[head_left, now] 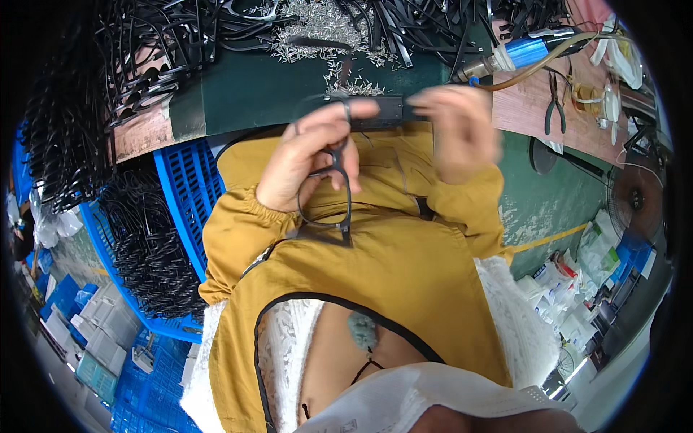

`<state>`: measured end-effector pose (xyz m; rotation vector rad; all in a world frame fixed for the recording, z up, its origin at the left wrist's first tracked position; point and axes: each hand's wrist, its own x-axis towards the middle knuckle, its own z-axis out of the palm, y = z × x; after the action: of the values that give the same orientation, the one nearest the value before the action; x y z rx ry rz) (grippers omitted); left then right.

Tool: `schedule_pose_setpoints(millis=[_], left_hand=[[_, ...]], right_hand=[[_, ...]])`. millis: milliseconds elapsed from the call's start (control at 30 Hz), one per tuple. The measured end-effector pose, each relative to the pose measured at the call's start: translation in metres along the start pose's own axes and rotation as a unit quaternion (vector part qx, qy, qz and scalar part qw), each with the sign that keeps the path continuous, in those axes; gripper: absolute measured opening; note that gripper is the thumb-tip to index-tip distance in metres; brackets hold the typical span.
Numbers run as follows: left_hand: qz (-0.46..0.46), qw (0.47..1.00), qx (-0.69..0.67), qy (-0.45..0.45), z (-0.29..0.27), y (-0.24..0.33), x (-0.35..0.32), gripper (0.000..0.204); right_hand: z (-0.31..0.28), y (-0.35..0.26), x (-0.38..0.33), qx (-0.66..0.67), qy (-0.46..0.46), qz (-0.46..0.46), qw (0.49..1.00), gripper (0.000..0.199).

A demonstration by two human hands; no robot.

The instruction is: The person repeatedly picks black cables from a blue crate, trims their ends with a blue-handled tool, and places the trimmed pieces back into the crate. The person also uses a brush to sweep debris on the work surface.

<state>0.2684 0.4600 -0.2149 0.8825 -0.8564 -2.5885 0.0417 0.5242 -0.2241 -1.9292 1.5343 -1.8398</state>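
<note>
A black eyeglass frame [349, 206] is gripped in my left hand [307, 155], upended in front of my mustard-coloured apron. One rim hangs below the fingers and the other shows, smeared, above them. My right hand [462, 133] is raised a little to the right of it, blurred by motion. Its fingers point toward the left hand, and I cannot make out whether anything is between them. Between the two hands, at the table's near edge, sits a small black block [390, 110]. Just behind it lie loose small silvery pins or screws [355, 89].
A larger heap of the silvery pieces [325, 32] covers the dark green mat [245, 90]. Black eyeglass parts [419, 25] flank it. A blue cylindrical tool [527, 52] and pliers [554, 105] lie at right. Lower left, a blue crate [184, 198] holds black frames; a fan [635, 198] stands right.
</note>
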Motion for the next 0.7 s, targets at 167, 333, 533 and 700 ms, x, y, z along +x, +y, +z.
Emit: schedule_pose_setpoints(millis=[167, 333, 533, 700], left_hand=[[0.078, 0.997, 0.028, -0.001, 0.017, 0.009, 0.014, 0.068], [0.093, 0.994, -0.009, 0.056, 0.009, 0.006, 0.020, 0.061], [0.083, 0.989, -0.095, 0.076, -0.015, -0.007, 0.003, 0.036], [0.000, 0.988, -0.142, 0.066, 0.004, -0.023, 0.002, 0.033]], right_hand=[[-0.053, 0.062, 0.034, 0.031, 0.300, 0.125, 0.945, 0.030], [-0.034, 0.100, 0.052, 0.357, 0.167, 0.174, 0.902, 0.032], [0.020, 0.081, 0.068, 0.596, 0.036, 0.187, 0.780, 0.038], [0.049, 0.078, 0.066, 0.511, 0.083, 0.217, 0.828, 0.028]])
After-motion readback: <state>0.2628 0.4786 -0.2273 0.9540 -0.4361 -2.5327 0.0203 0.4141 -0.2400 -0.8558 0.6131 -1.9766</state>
